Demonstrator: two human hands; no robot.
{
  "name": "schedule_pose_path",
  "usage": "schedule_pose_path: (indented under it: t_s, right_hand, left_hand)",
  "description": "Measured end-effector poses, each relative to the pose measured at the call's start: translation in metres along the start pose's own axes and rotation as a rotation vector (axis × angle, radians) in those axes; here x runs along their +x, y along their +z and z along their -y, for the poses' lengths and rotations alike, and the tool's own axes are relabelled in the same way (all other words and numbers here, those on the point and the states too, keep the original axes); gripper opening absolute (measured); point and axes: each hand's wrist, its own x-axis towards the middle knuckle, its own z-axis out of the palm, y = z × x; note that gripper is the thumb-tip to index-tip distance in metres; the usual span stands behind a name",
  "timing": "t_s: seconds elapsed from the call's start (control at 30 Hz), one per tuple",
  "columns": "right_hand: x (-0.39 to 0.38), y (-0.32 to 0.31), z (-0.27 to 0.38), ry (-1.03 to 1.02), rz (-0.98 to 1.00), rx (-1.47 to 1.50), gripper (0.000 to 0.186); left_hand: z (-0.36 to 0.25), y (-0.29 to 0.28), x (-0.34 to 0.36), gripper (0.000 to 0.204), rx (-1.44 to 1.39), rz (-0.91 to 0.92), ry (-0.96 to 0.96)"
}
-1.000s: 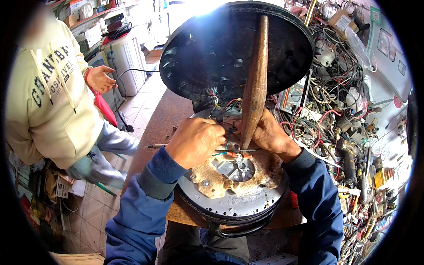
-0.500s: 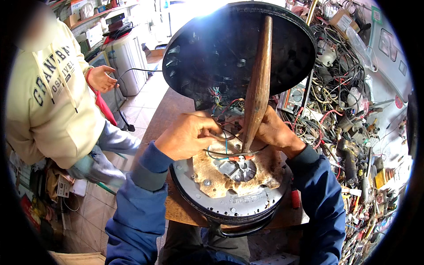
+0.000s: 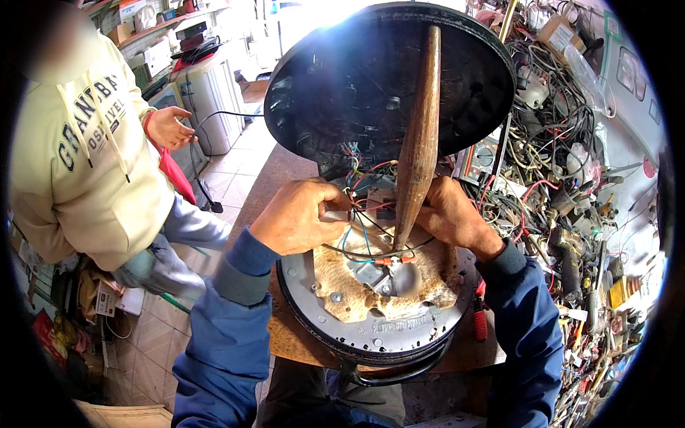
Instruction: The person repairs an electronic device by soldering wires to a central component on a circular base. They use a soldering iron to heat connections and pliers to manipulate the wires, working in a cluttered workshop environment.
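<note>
My left hand (image 3: pixel 303 217) is closed in a pinch on a bundle of thin wires (image 3: pixel 367 241), black and blue among them, above an opened round appliance. My right hand (image 3: pixel 460 217) is closed behind a wooden stick (image 3: pixel 419 135); its fingertips are hidden, so what they grip cannot be made out. The stick props up the appliance's black round lid (image 3: pixel 335 93). Below my hands lies the grey metal disc (image 3: pixel 371 332) of the base, with a tan insulation pad (image 3: pixel 332 282) on it. Red connectors (image 3: pixel 385 261) sit at the pad's central opening.
A brown table (image 3: pixel 275 167) bears the appliance. A multimeter (image 3: pixel 477 162) stands behind my right hand, and a red-handled tool (image 3: pixel 480 321) lies near my right forearm. Tangled cables and parts (image 3: pixel 549 164) are heaped at right. At left a person (image 3: pixel 93 157) holds a black cable (image 3: pixel 196 167).
My hands have drawn slightly apart, and more of the wires between them shows. The lid and stick stay in place. The view has shifted a little.
</note>
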Motion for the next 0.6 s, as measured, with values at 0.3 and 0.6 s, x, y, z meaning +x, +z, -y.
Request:
schedule_pose_path:
  t_s: [0.3,0.6]
  right_hand:
    - [-0.011,-0.003,0.0,-0.14,0.074,0.018,0.03]
    - [-0.017,-0.011,0.003,-0.236,0.164,-0.087,0.029]
  left_hand:
    - [0.01,0.009,0.001,0.023,-0.023,-0.012,0.18]
    - [0.013,0.018,0.004,0.016,0.051,-0.1,0.265]
